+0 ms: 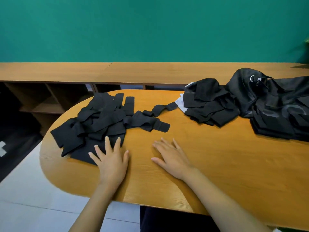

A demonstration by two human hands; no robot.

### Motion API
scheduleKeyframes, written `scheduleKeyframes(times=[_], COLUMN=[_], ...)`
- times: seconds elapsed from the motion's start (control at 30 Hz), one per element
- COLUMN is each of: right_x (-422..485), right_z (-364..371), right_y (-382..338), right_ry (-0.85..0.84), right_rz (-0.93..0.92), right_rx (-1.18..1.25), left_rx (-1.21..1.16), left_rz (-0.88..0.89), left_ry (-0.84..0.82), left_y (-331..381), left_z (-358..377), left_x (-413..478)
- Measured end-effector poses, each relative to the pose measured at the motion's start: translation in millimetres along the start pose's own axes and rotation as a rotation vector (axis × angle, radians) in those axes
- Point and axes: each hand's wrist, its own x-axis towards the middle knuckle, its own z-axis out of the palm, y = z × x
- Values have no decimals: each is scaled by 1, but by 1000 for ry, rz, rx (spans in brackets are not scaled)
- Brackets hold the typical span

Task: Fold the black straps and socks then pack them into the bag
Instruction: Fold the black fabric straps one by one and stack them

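Left hand [111, 163] is lying flat with fingers spread, fingertips resting on the near edge of the black straps [100, 121] and gripping nothing. Right hand [172, 159] is lying flat on the bare wooden table [217, 173], fingers straight, also holding nothing. The straps are sitting in a loose tangled heap at the table's left end, one strap [160, 108] trailing out toward the right. The socks [210, 104] are sitting in a dark pile at the far right, touching the black bag [275, 104], which is slumping crumpled just beside them.
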Motion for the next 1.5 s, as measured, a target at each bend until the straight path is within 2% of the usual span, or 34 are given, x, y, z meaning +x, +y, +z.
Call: scheduleKeyframes(times=[0.17,0.33,0.47,0.53,0.6,0.67,0.77,0.87,1.0,1.07,1.2,1.27,1.5], right_x=[2,-6,-15,-19,-20,-22,-30,-45,-58,-56,-43,-40,-93], right_z=[6,5,5,4,4,5,5,1,-9,-14,-12,-6,-8], right_y=[-8,-9,-6,-7,-8,-7,0,15,39,37,16,12,52], right_ry=[-6,-8,30,10,-35,-56,16,136,318,331,41,-47,-34], right_rz=[13,31,24,-43,-128,-167,-134,-103,1,8,-120,-156,-31], right_rx=[8,33,104,109,77,46,81,73,-38,-51,4,7,40], left_rx=[-73,-510,-854,-897,-817,-604,-216,-51,33,56,72,74,18], left_rz=[84,283,283,286,304,307,239,169,135,152,242,255,266], left_ry=[-26,-93,-262,-188,-55,26,24,-9,-82,-72,-36,-37,6], left_y=[-2,23,44,46,41,30,12,-2,-7,-3,7,6,-3], left_z=[3,-5,-19,-21,-19,-14,-6,-3,-1,0,4,8,19], left_x=[-13,-37,-42,-42,-37,-25,-2,19,32,34,33,34,32])
